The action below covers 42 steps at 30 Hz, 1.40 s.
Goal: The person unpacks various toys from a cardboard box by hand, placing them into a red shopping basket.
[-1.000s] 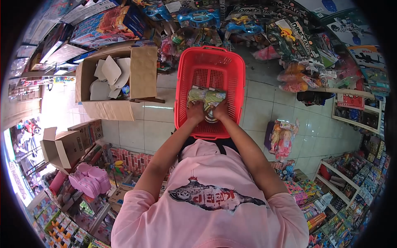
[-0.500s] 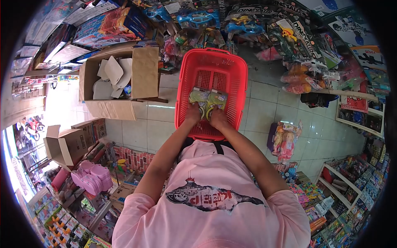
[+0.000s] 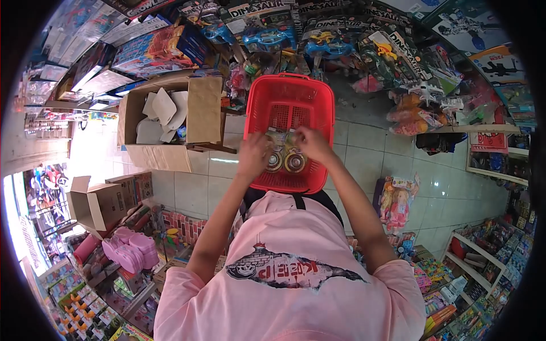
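Two clear-wrapped packages, each with a dark round piece ringed in yellow, lie side by side in a red plastic basket (image 3: 256,108). My left hand (image 3: 255,154) is at the upper left edge of the left package (image 3: 274,162); it is smeared by motion, so its grip cannot be made out. At the top of the right package (image 3: 296,163), my right hand (image 3: 313,143) has its fingers bent and pinched at the wrapping's edge. Parts of both packages' upper ends are hidden by the fingers.
An open cardboard box (image 3: 205,111) with grey-white pieces stands left of the basket. Dinosaur toy packs (image 3: 267,34) hang ahead. Bagged dolls (image 3: 395,202) rest on the tiled floor (image 3: 355,142) at right. A smaller open carton (image 3: 94,207) and pink containers (image 3: 131,250) are at left.
Both hands have shifted from the packages' near ends to their far ends and sides. The round pieces now show, lying nearer to me in the basket.
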Each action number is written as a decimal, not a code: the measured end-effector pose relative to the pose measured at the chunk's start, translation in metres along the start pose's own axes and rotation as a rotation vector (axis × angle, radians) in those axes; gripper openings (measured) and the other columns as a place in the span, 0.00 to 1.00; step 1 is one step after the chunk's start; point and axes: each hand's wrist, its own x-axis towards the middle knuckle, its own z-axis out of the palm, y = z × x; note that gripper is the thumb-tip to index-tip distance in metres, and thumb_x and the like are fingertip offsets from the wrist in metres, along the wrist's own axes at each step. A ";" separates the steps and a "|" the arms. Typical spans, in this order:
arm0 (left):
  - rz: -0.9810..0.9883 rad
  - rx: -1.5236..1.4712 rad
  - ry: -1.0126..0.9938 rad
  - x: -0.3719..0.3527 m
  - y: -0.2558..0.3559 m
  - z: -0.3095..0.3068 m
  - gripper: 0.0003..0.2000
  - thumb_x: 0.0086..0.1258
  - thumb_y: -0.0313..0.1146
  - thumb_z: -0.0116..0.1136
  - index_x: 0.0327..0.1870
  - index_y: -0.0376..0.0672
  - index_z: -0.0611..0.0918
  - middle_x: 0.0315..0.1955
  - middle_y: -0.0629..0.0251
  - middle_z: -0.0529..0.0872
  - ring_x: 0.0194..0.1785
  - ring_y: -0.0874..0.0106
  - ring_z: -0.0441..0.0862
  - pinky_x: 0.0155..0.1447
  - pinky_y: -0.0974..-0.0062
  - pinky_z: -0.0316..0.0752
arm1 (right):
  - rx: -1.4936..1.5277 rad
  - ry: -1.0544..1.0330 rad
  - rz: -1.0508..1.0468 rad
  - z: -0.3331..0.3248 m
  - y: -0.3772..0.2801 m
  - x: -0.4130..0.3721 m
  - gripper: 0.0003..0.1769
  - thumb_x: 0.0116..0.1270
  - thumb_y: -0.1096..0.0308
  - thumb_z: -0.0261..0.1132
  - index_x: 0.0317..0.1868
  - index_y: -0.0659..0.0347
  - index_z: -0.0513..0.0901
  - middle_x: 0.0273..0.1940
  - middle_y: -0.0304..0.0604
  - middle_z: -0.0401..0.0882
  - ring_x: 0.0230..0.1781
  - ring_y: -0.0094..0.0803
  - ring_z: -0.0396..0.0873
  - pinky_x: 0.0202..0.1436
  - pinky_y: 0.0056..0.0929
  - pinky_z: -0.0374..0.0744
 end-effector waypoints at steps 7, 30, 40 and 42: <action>-0.555 -0.718 0.363 -0.045 -0.115 0.035 0.12 0.71 0.36 0.61 0.44 0.34 0.80 0.38 0.50 0.82 0.44 0.54 0.80 0.48 0.60 0.74 | 0.013 0.793 0.340 -0.031 0.096 -0.029 0.11 0.69 0.65 0.63 0.41 0.67 0.81 0.32 0.53 0.84 0.33 0.48 0.85 0.37 0.40 0.80; -1.222 -0.810 -0.147 -0.377 -0.235 0.094 0.21 0.75 0.47 0.56 0.51 0.34 0.81 0.42 0.55 0.88 0.35 0.65 0.85 0.39 0.69 0.80 | -0.210 -0.618 0.752 0.188 0.141 -0.140 0.20 0.67 0.53 0.62 0.46 0.62 0.84 0.37 0.50 0.87 0.29 0.40 0.87 0.33 0.38 0.84; -1.285 -0.919 0.143 -0.446 -0.309 0.043 0.19 0.74 0.43 0.56 0.48 0.32 0.82 0.38 0.53 0.89 0.36 0.65 0.86 0.42 0.67 0.81 | -0.349 -0.543 0.751 0.278 0.050 -0.066 0.18 0.65 0.56 0.65 0.47 0.61 0.85 0.35 0.45 0.87 0.28 0.37 0.88 0.27 0.37 0.83; -1.281 -0.502 -0.161 -0.485 -0.327 0.048 0.20 0.71 0.45 0.59 0.45 0.33 0.85 0.40 0.52 0.89 0.36 0.62 0.87 0.43 0.65 0.81 | -0.298 -0.453 0.687 0.295 0.036 -0.051 0.17 0.65 0.56 0.65 0.46 0.58 0.85 0.35 0.45 0.87 0.27 0.37 0.87 0.28 0.36 0.83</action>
